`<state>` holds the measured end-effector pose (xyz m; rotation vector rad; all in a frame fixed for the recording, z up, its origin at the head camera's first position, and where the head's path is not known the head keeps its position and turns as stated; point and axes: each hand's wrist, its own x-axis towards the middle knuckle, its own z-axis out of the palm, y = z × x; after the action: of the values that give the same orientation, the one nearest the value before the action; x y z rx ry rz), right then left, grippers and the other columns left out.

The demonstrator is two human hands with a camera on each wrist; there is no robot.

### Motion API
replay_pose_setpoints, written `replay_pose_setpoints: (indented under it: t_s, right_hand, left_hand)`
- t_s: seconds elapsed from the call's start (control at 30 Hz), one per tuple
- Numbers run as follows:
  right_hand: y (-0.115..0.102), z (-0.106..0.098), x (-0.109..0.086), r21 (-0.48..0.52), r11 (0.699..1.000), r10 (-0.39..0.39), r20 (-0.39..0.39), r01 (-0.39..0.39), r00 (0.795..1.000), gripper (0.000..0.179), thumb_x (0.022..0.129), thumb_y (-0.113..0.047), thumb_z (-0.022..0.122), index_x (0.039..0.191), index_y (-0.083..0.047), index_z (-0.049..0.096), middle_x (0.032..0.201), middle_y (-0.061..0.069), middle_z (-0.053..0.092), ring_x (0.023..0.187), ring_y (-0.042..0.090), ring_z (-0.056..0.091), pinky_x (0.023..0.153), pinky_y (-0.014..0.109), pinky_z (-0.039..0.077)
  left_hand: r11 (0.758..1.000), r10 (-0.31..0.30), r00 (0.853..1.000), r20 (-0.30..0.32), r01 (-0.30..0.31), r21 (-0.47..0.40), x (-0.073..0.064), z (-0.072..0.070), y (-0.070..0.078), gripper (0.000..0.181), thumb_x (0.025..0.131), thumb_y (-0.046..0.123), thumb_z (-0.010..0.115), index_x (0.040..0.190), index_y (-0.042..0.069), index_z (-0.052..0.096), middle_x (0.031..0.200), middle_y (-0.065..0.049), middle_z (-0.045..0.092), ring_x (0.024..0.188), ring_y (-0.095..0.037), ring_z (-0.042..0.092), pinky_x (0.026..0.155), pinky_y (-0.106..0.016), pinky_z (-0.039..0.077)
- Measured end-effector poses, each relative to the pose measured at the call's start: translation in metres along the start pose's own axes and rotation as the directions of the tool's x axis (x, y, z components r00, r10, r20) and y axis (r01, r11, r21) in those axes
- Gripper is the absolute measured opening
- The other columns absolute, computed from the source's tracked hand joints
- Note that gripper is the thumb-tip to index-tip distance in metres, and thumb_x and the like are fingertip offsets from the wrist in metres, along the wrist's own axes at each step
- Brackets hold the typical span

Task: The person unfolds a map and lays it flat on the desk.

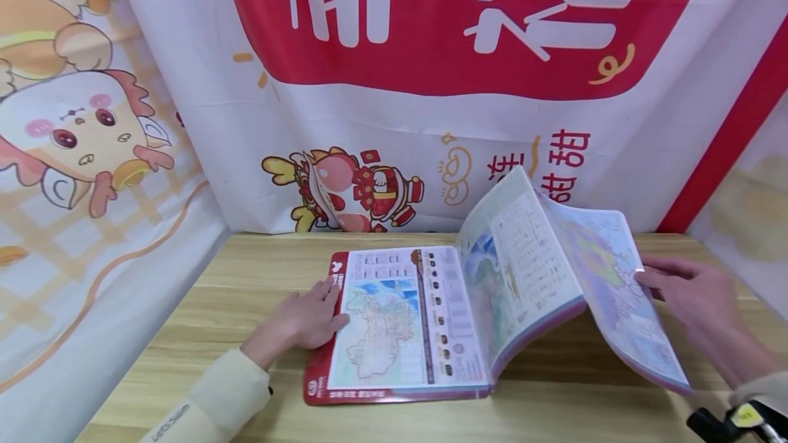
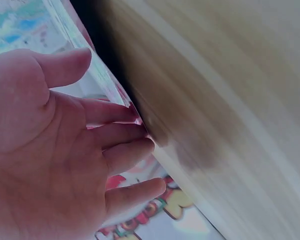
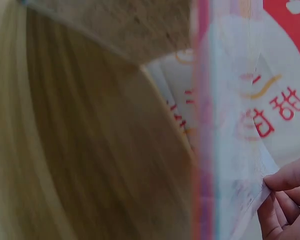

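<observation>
A map atlas (image 1: 400, 320) lies spread on the table, its left side flat, with a map on the page and a red cover border. My left hand (image 1: 308, 316) rests on that red border, fingers extended; in the left wrist view its fingers (image 2: 125, 132) touch the book's edge. A middle bundle of pages (image 1: 529, 265) stands raised and bent. Farther right, a map page section (image 1: 606, 279) hangs off the table, with my right hand (image 1: 702, 292) pinching its outer edge. In the right wrist view, thumb and fingers (image 3: 287, 177) grip the page.
The wooden table (image 1: 203, 340) ends at the back against a white cloth (image 1: 382, 115) with red printing. Another printed cloth (image 1: 68, 224) hangs at the left. A dark object with a yellow label (image 1: 747, 417) sits by the right sleeve.
</observation>
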<state>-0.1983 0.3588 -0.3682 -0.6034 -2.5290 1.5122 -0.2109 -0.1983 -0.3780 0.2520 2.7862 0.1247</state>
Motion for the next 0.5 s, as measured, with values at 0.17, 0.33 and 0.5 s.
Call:
replay_pose_setpoints:
  t_s: [0.17,0.33,0.5]
  right_hand:
    - [0.019,-0.01,0.004,-0.156,0.988,-0.019,-0.019,0.016,1.0,0.052,0.1,-0.03,0.074,0.141,0.0,0.066,0.08,-0.018,0.077,0.074,-0.003,0.065,0.061,0.017,0.054]
    - [0.035,-0.014,0.007,-0.377,0.926,-0.042,-0.025,0.03,0.999,0.053,0.1,-0.026,0.071,0.141,0.008,0.062,0.119,0.028,0.075,0.099,0.032,0.062,0.068,0.028,0.045]
    - [0.049,-0.012,0.008,-0.498,0.865,-0.08,-0.013,0.062,0.997,0.045,0.097,-0.017,0.068,0.132,0.011,0.064,0.111,0.032,0.071,0.095,0.04,0.061,0.07,0.035,0.043]
  left_hand:
    - [0.998,-0.054,0.999,-0.001,0.054,-0.021,0.0,-0.002,-0.024,0.082,0.107,0.046,0.057,0.167,-0.001,0.026,0.175,-0.027,0.021,0.16,-0.049,0.026,0.124,-0.074,0.029]
    - [0.992,-0.118,0.993,0.017,0.119,-0.053,-0.001,-0.007,-0.046,0.085,0.107,0.047,0.055,0.167,-0.002,0.021,0.175,-0.031,0.015,0.159,-0.054,0.022,0.123,-0.074,0.03]
    - [0.981,-0.171,0.985,0.021,0.172,-0.085,-0.004,-0.011,-0.064,0.089,0.106,0.048,0.056,0.167,-0.004,0.018,0.173,-0.034,0.011,0.158,-0.058,0.019,0.121,-0.075,0.032]
